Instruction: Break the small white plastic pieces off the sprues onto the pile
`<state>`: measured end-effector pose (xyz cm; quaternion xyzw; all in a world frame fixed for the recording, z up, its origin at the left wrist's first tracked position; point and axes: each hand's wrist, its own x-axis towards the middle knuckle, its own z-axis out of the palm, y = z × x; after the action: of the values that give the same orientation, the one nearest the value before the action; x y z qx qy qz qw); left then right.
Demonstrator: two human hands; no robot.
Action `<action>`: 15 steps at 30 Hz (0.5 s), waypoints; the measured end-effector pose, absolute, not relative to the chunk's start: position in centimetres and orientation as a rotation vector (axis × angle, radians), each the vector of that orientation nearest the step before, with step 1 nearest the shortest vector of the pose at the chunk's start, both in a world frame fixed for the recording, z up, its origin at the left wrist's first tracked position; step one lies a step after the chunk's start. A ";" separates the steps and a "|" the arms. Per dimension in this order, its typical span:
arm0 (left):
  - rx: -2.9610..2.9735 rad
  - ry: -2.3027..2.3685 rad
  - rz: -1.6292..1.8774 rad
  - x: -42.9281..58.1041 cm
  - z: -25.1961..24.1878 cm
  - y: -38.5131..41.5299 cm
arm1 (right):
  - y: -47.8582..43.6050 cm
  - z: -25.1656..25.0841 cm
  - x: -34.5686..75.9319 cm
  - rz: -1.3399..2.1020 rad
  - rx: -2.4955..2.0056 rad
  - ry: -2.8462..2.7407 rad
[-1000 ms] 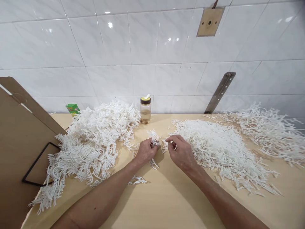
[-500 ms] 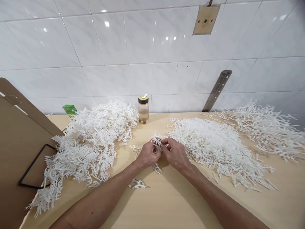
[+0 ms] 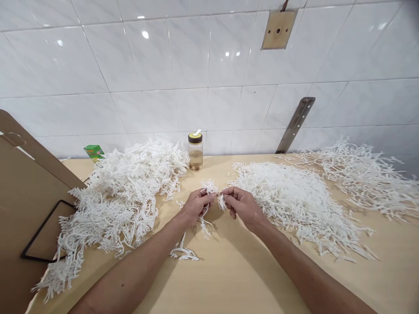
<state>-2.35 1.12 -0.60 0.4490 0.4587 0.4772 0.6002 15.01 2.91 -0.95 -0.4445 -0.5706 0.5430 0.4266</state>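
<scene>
My left hand (image 3: 197, 205) is closed on a bunch of white branched plastic-looking strands (image 3: 209, 186), which stick out above and below the fingers. Close by on the right, my right hand (image 3: 240, 205) pinches a small white tuft (image 3: 222, 203) between thumb and fingers. The fingertips of both hands nearly meet. A few loose white pieces (image 3: 185, 254) lie on the table below my left hand. Beyond my left forearm rises a large tangled heap of branched strands (image 3: 121, 196). Past my right hand spreads a heap of short, thinner pieces (image 3: 291, 200).
A clear jar with a dark and yellow lid (image 3: 195, 152) stands near the tiled wall. A green box (image 3: 94, 152) sits behind the left heap. Cardboard (image 3: 29, 205) and a black wire frame (image 3: 42, 231) border the left. More white strands (image 3: 366, 179) lie far right, beside a metal bracket (image 3: 296, 125).
My hands have drawn slightly apart, the left one shifting left. A small white tuft now shows in my right fingers, apart from the bunch in my left hand. The view has shifted slightly.
</scene>
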 end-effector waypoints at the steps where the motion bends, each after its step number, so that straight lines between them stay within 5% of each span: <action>1: 1.029 1.054 1.111 -2.3 -0.7 1.2 | 2.9 -0.9 14.9 1.431 -1.078 -1.367; 7: 0.982 1.028 1.085 -2.0 -0.6 1.0 | 2.4 -0.8 14.2 1.677 -1.051 -1.171; 15: 1.125 1.088 1.101 -1.8 -0.9 0.8 | 2.8 -1.4 14.5 1.561 -0.997 -1.215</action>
<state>-1.78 0.78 -0.90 0.4805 0.4647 0.4703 0.5762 14.55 2.84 -1.37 -0.4026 -0.4908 0.6304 0.4468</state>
